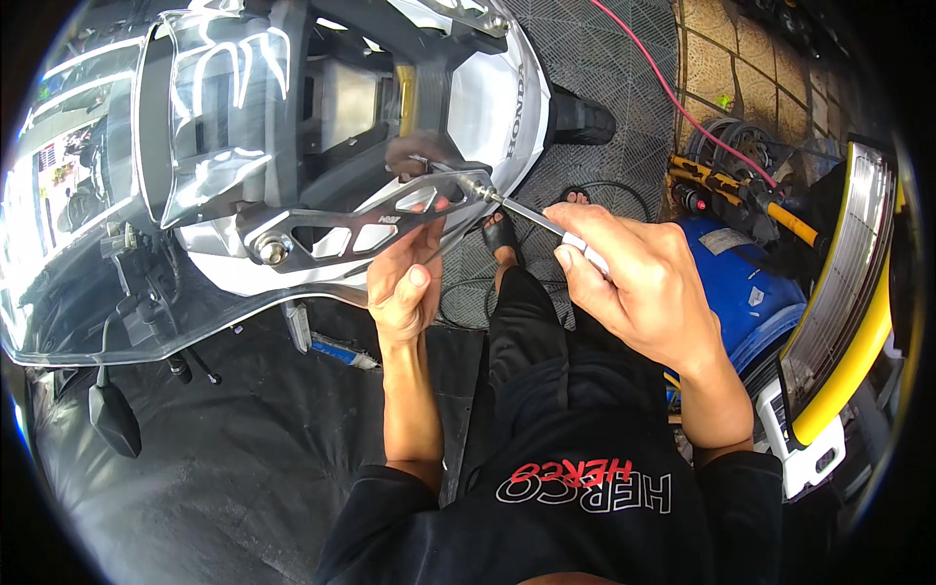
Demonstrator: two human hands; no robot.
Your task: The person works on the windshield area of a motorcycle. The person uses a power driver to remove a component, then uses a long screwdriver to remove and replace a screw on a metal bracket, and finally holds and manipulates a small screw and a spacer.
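Note:
My right hand (643, 278) is closed around a screwdriver (531, 214) with a slim silver shaft and a pale handle. Its tip meets the bolt (485, 192) at the right end of a dark metal bracket (331, 234) with cut-out openings. The bracket lies along a motorcycle's clear windscreen (219, 127). A second round bolt (273, 250) sits at the bracket's left end. Under the bracket, my left hand (402, 288) reaches up with its fingers stretched out and its thumb apart. Those fingers show partly through the windscreen, their tips hidden by the bracket.
White fairing and the front tyre (583, 121) lie beyond the windscreen. A mirror (114, 419) hangs at lower left. To my right are a blue drum (736, 278), a yellow-framed heater-like panel (843, 292) and a yellow-black bar (790, 222). A pink hose (658, 73) crosses the mat.

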